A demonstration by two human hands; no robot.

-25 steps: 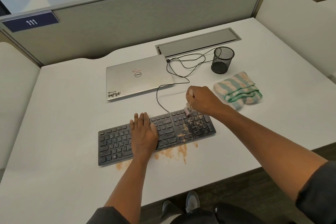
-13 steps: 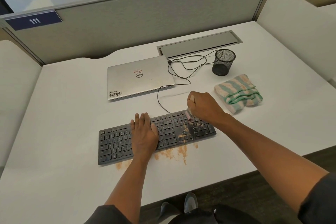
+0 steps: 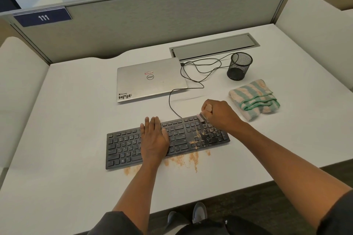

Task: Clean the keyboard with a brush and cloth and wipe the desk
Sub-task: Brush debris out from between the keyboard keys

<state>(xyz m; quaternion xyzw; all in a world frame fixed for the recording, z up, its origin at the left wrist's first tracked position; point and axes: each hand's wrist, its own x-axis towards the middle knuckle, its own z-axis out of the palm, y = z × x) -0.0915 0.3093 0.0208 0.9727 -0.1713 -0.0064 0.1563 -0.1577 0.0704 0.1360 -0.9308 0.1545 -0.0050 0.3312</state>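
Two patches of tan dust (image 3: 183,159) were seen nearest the viewer, streaked on the white bench (image 3: 66,139) just along the front edge of the black keyboard (image 3: 122,147), with more grit scattered over the keys toward its right end. The left hand (image 3: 154,139) was laid flat, fingers straight and together, on the middle keys, so the board was held down rather than gripped. The right hand (image 3: 219,113) was curled into a fist round a small pale brush (image 3: 201,117), of which only the tip could be seen, resting at the far right corner of the key field. Several risks could be judged from this: dust swept toward the near edge could be pushed off the bench onto the floor and the shoes below; grit could be driven down between the keys if the bristles were pressed too hard; and the flat palm could be dragged through the dust and smear it. A black cable (image 3: 170,101) was seen running from the back of the keyboard toward the closed silver laptop (image 3: 150,80), and it could be snagged by a backward stroke. Further off to the right, the striped folded cloth (image 3: 254,99) lay untouched, well apart from the dust, so the wiping step was judged not yet begun. Beyond it stood a mesh pen cup (image 3: 238,66), which could be knocked by a wide reach for the cloth.
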